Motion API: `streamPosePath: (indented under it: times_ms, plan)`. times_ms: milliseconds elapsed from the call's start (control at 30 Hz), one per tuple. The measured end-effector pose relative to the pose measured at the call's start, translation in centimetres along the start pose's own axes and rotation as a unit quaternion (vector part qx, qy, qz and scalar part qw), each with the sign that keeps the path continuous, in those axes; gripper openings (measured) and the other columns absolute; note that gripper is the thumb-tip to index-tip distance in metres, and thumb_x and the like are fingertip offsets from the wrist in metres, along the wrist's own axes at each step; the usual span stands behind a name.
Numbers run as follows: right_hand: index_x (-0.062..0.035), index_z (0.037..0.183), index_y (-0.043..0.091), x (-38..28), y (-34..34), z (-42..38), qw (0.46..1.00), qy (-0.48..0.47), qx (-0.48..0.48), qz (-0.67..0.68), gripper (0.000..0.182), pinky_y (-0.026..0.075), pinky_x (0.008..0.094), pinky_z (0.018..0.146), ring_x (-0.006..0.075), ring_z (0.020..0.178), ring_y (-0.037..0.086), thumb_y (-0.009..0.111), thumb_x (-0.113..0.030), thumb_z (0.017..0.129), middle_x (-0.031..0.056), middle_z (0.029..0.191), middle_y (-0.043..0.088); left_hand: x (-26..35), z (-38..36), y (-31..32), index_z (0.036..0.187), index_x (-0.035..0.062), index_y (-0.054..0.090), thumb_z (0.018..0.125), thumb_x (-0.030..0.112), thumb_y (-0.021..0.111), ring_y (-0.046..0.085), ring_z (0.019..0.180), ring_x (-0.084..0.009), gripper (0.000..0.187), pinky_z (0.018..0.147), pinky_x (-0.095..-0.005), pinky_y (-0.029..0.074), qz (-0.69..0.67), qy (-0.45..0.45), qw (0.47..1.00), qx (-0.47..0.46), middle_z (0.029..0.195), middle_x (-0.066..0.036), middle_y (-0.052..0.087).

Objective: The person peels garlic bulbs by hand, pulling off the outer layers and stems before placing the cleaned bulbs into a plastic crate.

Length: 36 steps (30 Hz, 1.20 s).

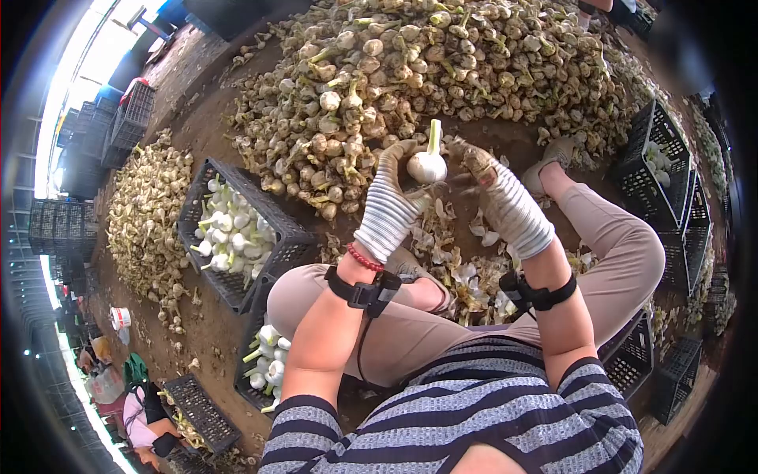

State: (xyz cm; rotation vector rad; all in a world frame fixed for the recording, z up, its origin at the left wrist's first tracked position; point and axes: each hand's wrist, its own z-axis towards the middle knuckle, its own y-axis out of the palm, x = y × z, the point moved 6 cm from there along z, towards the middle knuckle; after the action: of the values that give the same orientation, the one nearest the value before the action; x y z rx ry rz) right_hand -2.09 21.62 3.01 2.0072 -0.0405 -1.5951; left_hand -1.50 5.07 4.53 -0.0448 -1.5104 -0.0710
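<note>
A peeled white garlic bulb with a short green-white stem pointing up is in my gloved left hand, whose fingers and thumb curve round its left side. To the right of the bulb, my gloved right hand is raised, its dirty fingertips near the stem but apart from it. Whether its fingers pinch anything small is not clear. Below both hands, papery garlic skins lie scattered on the ground between my legs.
A large heap of unpeeled garlic lies ahead, a smaller heap at left. Black crates of clean bulbs stand beside my left leg and at right. Another person is at lower left, beside a crate.
</note>
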Motion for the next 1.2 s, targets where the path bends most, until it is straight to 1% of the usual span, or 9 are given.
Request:
streamPosePath:
  times_ms: [133, 267, 600, 700, 867, 967, 1033, 1067, 1200]
  plan:
    - [-0.0044, 0.128, 0.053, -2.1, 2.0, 0.7, 0.999, -0.003, 0.034, -0.016, 0.053, 0.047, 0.0243, 0.073, 0.0071, 0.090, 0.054, 0.066, -0.040, 0.091, -0.0005, 0.107, 0.060, 0.7, -0.1, 0.8, 0.126, 0.0056, 0.044, 0.071, -0.001, 0.080, 0.055, 0.107, -0.0177, 0.066, 0.092, -0.0304, 0.050, 0.112, 0.097, 0.989, -0.027, 0.120, -0.009, 0.054]
    - [-0.0059, 0.123, 0.058, -1.9, 2.5, 1.5, 0.997, -0.001, 0.046, -0.065, 0.041, 0.043, 0.0190, 0.068, 0.0028, 0.079, 0.052, 0.066, -0.032, 0.092, -0.0034, 0.099, 0.063, 1.9, -0.6, 1.2, 0.124, 0.0060, 0.045, 0.072, -0.002, 0.079, 0.057, 0.105, -0.0176, 0.062, 0.091, -0.0312, 0.051, 0.055, 0.043, 0.997, -0.013, 0.118, -0.009, 0.056]
    - [0.0000, 0.122, 0.059, -3.7, 0.5, 0.1, 0.994, -0.005, -0.075, -0.074, 0.046, 0.046, 0.0235, 0.080, 0.0060, 0.091, 0.053, 0.063, -0.036, 0.093, -0.0011, 0.103, 0.064, 0.3, 0.0, 0.6, 0.128, 0.0028, 0.048, 0.078, 0.002, 0.075, 0.058, 0.108, -0.0164, 0.057, 0.094, -0.0305, 0.051, -0.058, -0.018, 0.997, -0.053, 0.121, -0.010, 0.058]
    - [0.0004, 0.122, 0.059, -3.8, 0.4, 0.6, 0.992, 0.007, -0.018, -0.126, 0.044, 0.045, 0.0239, 0.079, 0.0059, 0.090, 0.053, 0.063, -0.033, 0.094, -0.0015, 0.101, 0.063, 0.3, 0.2, 0.9, 0.130, 0.0048, 0.048, 0.078, 0.000, 0.074, 0.058, 0.108, -0.0165, 0.059, 0.094, -0.0303, 0.050, 0.001, 0.031, 0.998, -0.060, 0.119, -0.009, 0.059]
    - [0.0007, 0.116, 0.063, -3.6, 0.7, 0.5, 0.983, 0.030, 0.032, -0.176, 0.028, 0.045, 0.0255, 0.076, 0.0088, 0.084, 0.053, 0.062, -0.008, 0.089, -0.0007, 0.093, 0.062, 0.8, 0.0, 1.1, 0.127, 0.0062, 0.050, 0.076, -0.002, 0.073, 0.056, 0.110, -0.0164, 0.056, 0.095, -0.0312, 0.051, -0.010, 0.002, 0.999, -0.053, 0.124, -0.008, 0.055]
    - [0.0001, 0.112, 0.065, -4.7, 0.5, 0.6, 0.937, -0.083, 0.012, -0.338, 0.025, 0.046, 0.0276, 0.078, 0.0107, 0.087, 0.055, 0.061, -0.003, 0.087, 0.0019, 0.093, 0.063, -0.2, -0.1, 0.7, 0.125, 0.0059, 0.051, 0.089, 0.022, 0.066, 0.062, 0.099, -0.0171, 0.042, 0.082, -0.0310, 0.055, -0.242, -0.094, 0.966, -0.012, 0.113, -0.008, 0.060]
    - [-0.0003, 0.110, 0.066, -3.6, -0.5, 0.7, 0.925, -0.110, 0.024, -0.362, 0.024, 0.047, 0.0296, 0.080, 0.0117, 0.089, 0.056, 0.060, 0.001, 0.086, 0.0035, 0.093, 0.062, -1.9, -0.2, 1.5, 0.124, 0.0063, 0.052, 0.096, 0.049, 0.047, 0.064, 0.084, -0.0182, 0.051, 0.068, -0.0312, 0.055, -0.446, -0.250, 0.853, -0.103, 0.100, -0.008, 0.064]
    - [-0.0005, 0.108, 0.066, -3.3, 0.0, 0.5, 0.939, -0.096, 0.001, -0.331, 0.023, 0.045, 0.0259, 0.080, 0.0095, 0.088, 0.054, 0.061, -0.001, 0.085, 0.0017, 0.093, 0.061, -2.7, 0.1, 1.6, 0.123, 0.0075, 0.053, 0.095, 0.064, 0.032, 0.063, 0.077, -0.0186, 0.067, 0.063, -0.0311, 0.051, -0.435, -0.275, 0.854, -0.081, 0.093, -0.007, 0.065]
    - [-0.0045, 0.117, 0.063, -2.5, 1.2, 0.0, 0.970, 0.022, -0.017, -0.241, 0.029, 0.043, 0.0211, 0.076, 0.0038, 0.085, 0.050, 0.062, -0.018, 0.092, -0.0053, 0.093, 0.060, -3.3, 0.4, 1.5, 0.121, 0.0082, 0.054, 0.095, 0.065, 0.034, 0.061, 0.077, -0.0170, 0.065, 0.064, -0.0315, 0.050, -0.365, -0.240, 0.899, -0.016, 0.095, -0.007, 0.065]
